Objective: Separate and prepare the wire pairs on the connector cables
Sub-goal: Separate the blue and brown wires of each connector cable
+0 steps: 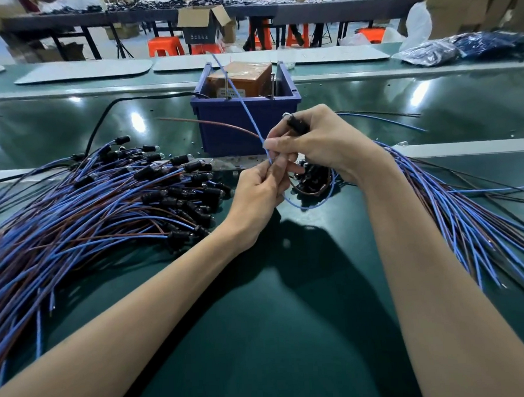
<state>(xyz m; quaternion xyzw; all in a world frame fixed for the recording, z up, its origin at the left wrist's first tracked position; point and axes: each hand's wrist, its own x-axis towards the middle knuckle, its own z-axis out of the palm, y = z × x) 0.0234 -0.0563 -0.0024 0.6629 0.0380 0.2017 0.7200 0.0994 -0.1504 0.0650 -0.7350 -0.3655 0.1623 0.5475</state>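
In the head view, a black connector (297, 125) is gripped in the curled fingers of the right hand (324, 146), above the green counter (292, 333). A blue wire (244, 108) is pinched between the fingertips of the left hand (259, 195), and a brown wire (217, 125) is stretched out leftward. A heap of cables (103, 206) is spread at the left, and a second bundle (452, 212) at the right. A blue bin (221, 142) is set just behind the hands.

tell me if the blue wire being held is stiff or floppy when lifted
Probably springy, not limp: the blue wire stands in a gentle arc above the left hand and forms a smooth loop below. Likely light: a fingertip pinch carries it. The black connector in the right hand would probably drag that end down.
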